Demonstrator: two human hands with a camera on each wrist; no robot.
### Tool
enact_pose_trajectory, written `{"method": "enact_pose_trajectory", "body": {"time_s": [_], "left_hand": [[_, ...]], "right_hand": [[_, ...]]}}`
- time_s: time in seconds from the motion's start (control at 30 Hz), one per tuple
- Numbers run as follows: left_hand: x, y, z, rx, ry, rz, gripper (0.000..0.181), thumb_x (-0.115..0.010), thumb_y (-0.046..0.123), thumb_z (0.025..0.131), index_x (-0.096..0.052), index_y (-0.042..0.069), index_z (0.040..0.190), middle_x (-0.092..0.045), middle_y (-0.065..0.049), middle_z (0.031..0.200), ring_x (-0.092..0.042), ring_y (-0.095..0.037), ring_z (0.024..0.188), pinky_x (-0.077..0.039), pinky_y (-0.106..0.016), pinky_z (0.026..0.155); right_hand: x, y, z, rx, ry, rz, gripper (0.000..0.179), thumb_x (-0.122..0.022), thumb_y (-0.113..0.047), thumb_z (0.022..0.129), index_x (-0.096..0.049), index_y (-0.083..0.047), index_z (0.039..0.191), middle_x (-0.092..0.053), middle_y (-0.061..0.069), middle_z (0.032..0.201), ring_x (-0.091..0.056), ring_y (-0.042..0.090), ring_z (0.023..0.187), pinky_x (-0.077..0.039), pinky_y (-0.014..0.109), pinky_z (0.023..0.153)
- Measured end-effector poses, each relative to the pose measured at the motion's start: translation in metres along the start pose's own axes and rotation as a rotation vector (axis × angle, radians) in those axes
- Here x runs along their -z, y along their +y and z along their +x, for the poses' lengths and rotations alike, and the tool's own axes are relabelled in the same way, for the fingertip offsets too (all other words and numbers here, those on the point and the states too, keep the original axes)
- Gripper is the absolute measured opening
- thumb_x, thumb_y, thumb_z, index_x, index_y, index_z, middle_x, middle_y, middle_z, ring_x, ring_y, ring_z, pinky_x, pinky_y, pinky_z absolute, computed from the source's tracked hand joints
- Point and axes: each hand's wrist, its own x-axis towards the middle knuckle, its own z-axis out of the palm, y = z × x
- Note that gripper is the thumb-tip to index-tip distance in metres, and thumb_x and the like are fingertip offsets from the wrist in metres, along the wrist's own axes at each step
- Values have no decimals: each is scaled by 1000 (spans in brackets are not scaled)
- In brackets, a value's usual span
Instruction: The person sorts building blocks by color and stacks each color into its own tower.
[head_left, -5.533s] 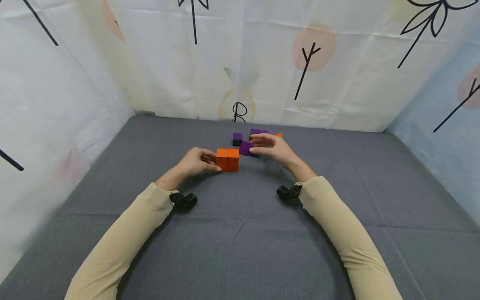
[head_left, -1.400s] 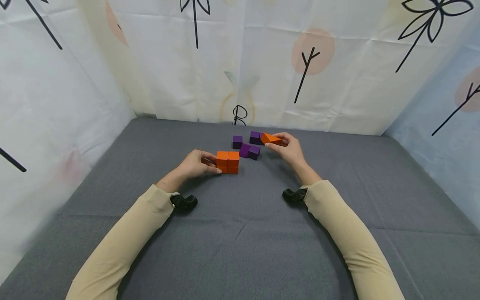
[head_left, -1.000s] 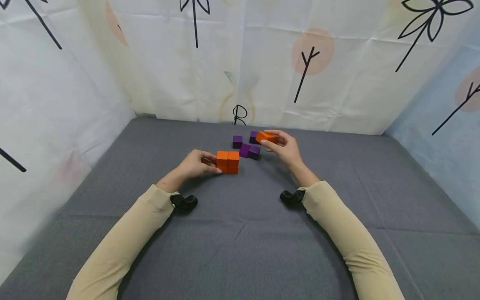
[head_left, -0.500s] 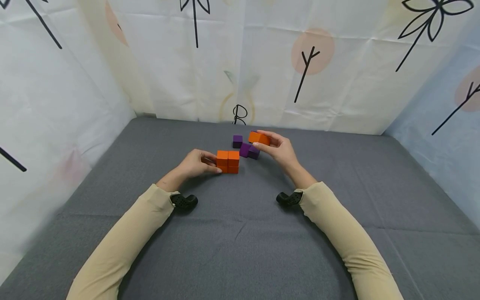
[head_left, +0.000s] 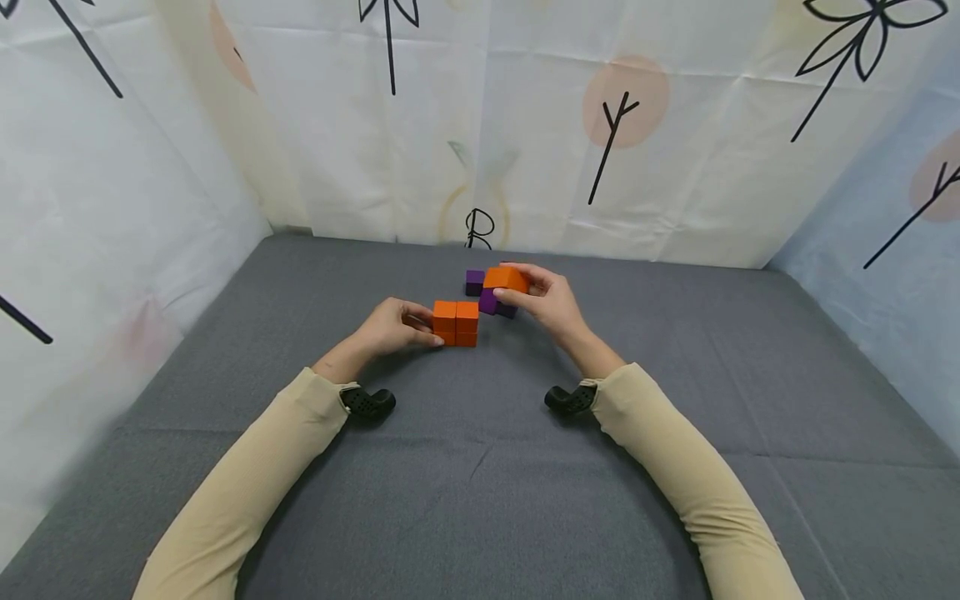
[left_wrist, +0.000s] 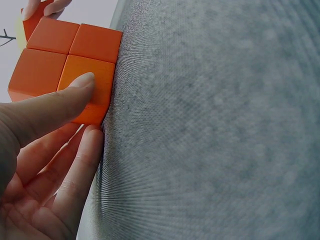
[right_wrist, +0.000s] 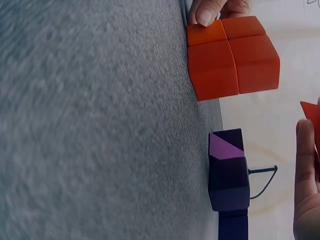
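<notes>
Four-square, two high and two wide, orange cubes (head_left: 455, 323) stand stacked on the grey cloth. My left hand (head_left: 392, 325) steadies the stack from the left; in the left wrist view its thumb (left_wrist: 65, 107) lies on the face of the lower near cube, with the other fingers behind. My right hand (head_left: 549, 302) pinches an orange triangular block (head_left: 506, 277), raised over several purple cubes behind the stack. The block's pointed end (right_wrist: 311, 112) shows at the right edge of the right wrist view. One purple cube (head_left: 474, 282) sits apart at the left; others are partly hidden by the right hand.
Purple cubes (right_wrist: 229, 182) stand close behind the orange stack in the right wrist view. Grey cloth (head_left: 480, 500) covers the table up to a patterned curtain (head_left: 540, 125) at the back and sides. Black wrist devices (head_left: 367, 403) sit at both cuffs.
The right hand left the purple cubes, took the orange triangular block at the back right, lifted it and carried it left toward the orange stack. The left hand has stayed at the stack.
</notes>
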Motion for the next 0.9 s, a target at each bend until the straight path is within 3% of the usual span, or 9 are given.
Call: {"method": "enact_pose_trajectory", "body": {"time_s": [0.33, 0.7, 0.9], "left_hand": [[0, -1, 0, -14, -6, 3, 48, -77, 16, 82, -62, 0, 124, -65, -18, 121, -62, -28, 108, -50, -40, 93], [1, -2, 1, -35, -10, 0, 45, -77, 16, 82, -63, 0, 122, -66, -18, 119, -64, -27, 105, -50, -39, 91], [2, -2, 1, -48, -13, 6, 45, -76, 16, 82, -64, 0, 122, -67, -18, 118, -64, -26, 104, -51, -39, 90]], "right_hand": [[-11, -4, -1, -6, -13, -101, 46, -76, -21, 84, -63, -8, 127, -64, 13, 119, -60, 21, 97, -48, 23, 77], [-24, -4, 3, 41, -92, -104, 37, -76, -19, 83, -68, -8, 117, -70, 9, 104, -60, 18, 86, -47, 26, 75], [-30, -2, 4, 41, -125, -96, 36, -75, -19, 84, -68, -7, 118, -70, 10, 107, -61, 18, 89, -47, 28, 80]]}}
